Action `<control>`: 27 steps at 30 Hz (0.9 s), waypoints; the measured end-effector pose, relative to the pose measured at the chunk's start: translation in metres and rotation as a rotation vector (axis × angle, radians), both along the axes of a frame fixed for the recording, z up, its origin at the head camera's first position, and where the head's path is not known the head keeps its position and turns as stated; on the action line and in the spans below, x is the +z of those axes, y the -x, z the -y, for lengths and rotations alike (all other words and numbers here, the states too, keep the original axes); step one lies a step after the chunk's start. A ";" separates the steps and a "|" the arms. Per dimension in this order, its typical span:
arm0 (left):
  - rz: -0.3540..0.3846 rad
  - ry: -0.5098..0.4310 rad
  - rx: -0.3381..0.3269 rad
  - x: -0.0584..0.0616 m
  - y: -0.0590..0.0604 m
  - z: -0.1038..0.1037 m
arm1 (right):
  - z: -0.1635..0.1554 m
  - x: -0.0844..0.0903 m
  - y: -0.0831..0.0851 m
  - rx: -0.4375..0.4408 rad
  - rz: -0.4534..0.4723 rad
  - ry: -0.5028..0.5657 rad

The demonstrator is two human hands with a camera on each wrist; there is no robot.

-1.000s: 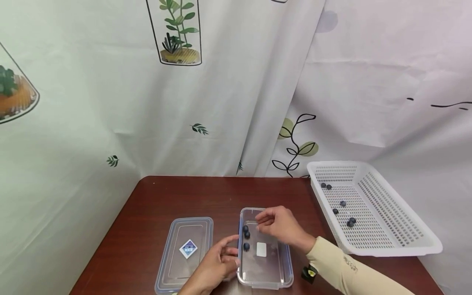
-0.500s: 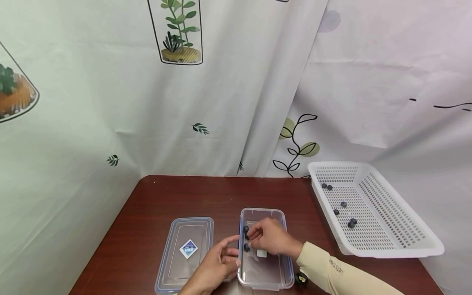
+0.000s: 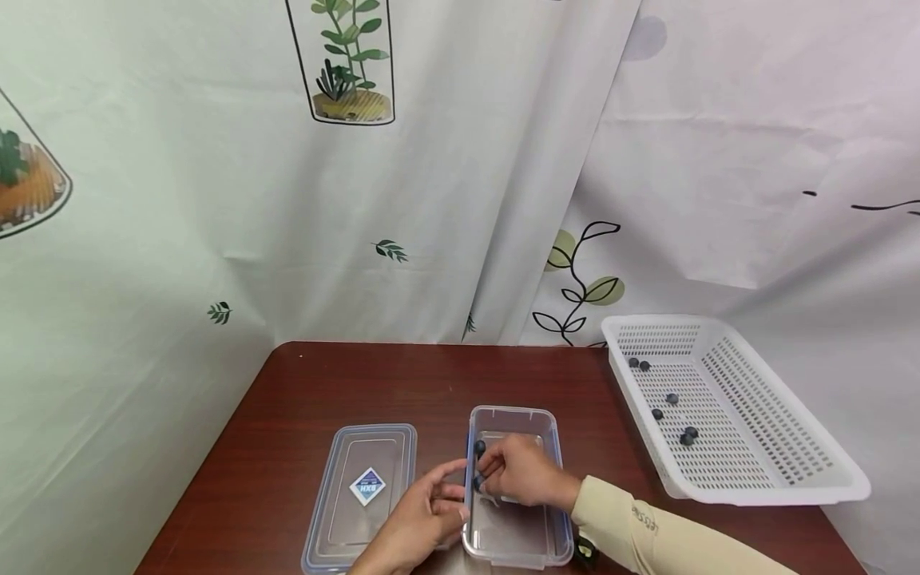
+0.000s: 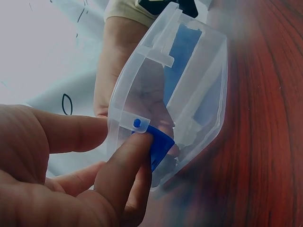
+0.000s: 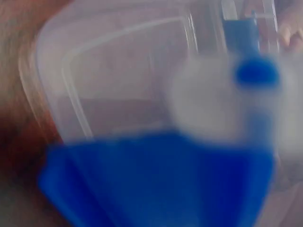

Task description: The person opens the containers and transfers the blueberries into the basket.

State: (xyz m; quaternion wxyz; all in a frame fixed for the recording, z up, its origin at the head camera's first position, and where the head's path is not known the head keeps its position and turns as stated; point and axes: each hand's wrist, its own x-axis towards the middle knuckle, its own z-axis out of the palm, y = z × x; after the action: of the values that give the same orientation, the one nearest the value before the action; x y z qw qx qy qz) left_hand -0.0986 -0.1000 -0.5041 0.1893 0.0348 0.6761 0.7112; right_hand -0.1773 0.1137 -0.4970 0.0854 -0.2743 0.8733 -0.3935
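A clear container (image 3: pixel 513 541) with blue side clips stands in the middle of the table. The right hand (image 3: pixel 523 471) reaches down into it, its fingertips together at the left wall, pinching at a blueberry (image 3: pixel 478 484). Just beyond these fingertips sits another blueberry (image 3: pixel 480 447); the fingers hide the spot between the two. From outside, the left hand (image 3: pixel 424 515) touches the container's left side with loosely bent fingers. In the left wrist view, one fingertip of that hand lies on the blue clip (image 4: pixel 162 145) and another finger meets the rim.
A clear lid (image 3: pixel 370 447) with a diamond-shaped label lies left of the container. At the back right, a white perforated basket (image 3: pixel 740 399) holds several blueberries (image 3: pixel 672 398). A printed white curtain (image 3: pixel 431 200) hangs behind the brown table (image 3: pixel 359 375).
The right hand has moved left and lower inside the container, its fingertips closing together over the blueberries along the left wall. The left hand has stayed in place.
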 end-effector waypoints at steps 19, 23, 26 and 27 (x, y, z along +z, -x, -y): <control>-0.008 -0.009 -0.018 0.002 -0.001 0.001 | 0.005 -0.007 -0.005 -0.018 -0.003 0.039; -0.013 0.004 -0.022 0.002 -0.001 0.002 | 0.004 -0.003 -0.003 -0.033 -0.032 0.028; -0.011 0.010 -0.021 0.001 -0.001 0.003 | 0.002 0.002 -0.001 -0.047 -0.022 0.053; -0.011 0.011 -0.019 0.001 -0.001 0.003 | 0.001 0.004 0.000 -0.051 -0.015 0.064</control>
State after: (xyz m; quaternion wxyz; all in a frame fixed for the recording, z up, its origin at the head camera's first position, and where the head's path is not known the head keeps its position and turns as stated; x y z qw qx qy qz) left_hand -0.0981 -0.1031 -0.5030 0.1924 0.0439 0.6808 0.7054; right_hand -0.1777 0.1126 -0.4928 0.0599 -0.2576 0.8675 -0.4212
